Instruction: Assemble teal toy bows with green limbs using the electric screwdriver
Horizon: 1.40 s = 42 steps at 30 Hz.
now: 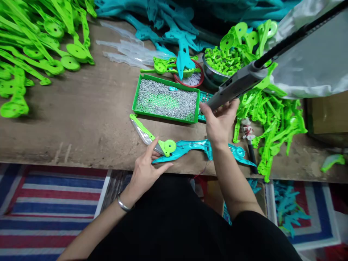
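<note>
At the table's near edge lies a teal plastic shell (pixel 187 145), long and curved, with a thin wire along it. A lime-green arm (pixel 170 146) with a round disc and a clear blade sits on its left end. My left hand (pixel 144 166) is at that joint, thumb on the near side and fingers partly hidden under the blade, steadying the piece. In my right hand (pixel 220 125) is a grey electric screwdriver (pixel 231 87), slanting up to the right into a black cord. Its tip is hidden by the hand.
A green tray (pixel 165 117) of small screws stands beyond the shell. Lime-green parts (pixel 280 127) pile up at right, near a metal bowl (pixel 216 74) and a black-handled tool (pixel 252 156). More green parts (pixel 40 47) and teal shells (pixel 152 21) fill the back.
</note>
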Tool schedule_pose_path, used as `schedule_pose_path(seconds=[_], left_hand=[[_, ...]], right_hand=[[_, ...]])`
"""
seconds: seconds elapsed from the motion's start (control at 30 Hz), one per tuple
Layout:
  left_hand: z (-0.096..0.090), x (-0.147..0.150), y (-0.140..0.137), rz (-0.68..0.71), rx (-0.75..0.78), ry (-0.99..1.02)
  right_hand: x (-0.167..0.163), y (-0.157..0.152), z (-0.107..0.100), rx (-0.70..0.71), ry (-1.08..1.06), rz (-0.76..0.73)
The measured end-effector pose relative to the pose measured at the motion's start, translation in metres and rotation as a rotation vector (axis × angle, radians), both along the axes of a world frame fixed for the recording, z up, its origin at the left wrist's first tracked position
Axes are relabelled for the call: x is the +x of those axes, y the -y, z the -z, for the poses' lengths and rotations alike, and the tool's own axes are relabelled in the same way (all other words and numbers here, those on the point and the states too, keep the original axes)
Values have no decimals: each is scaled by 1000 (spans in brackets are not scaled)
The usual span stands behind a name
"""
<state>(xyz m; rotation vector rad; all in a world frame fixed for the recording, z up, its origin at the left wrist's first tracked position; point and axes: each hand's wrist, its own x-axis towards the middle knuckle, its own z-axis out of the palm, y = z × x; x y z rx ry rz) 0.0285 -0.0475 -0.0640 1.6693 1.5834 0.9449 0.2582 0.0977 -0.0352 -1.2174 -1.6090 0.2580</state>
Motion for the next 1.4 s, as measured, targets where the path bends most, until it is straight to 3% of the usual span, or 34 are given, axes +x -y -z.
schedule_pose_path(seconds=[0.17, 0.3, 0.47, 0.67, 1.0, 1.4], left_hand=[[2, 3, -2, 32, 68, -62], [6, 3, -3, 7, 60, -47], [10, 5, -6, -5, 68, -49], [13, 4, -6, 3, 92, -73], [11, 4, -6, 19, 103, -72], [11, 7, -6, -8, 111, 23]], right_hand=[[-11, -13, -31, -102, -255, -145], [-40, -17, -48, -79, -422, -292], [-76, -45, -33, -94, -570, -268], [-91, -72, -13, -110, -631, -253], [-97, -79, -7, -135, -605, -217], [-97, -83, -5, -106, -622, -298]])
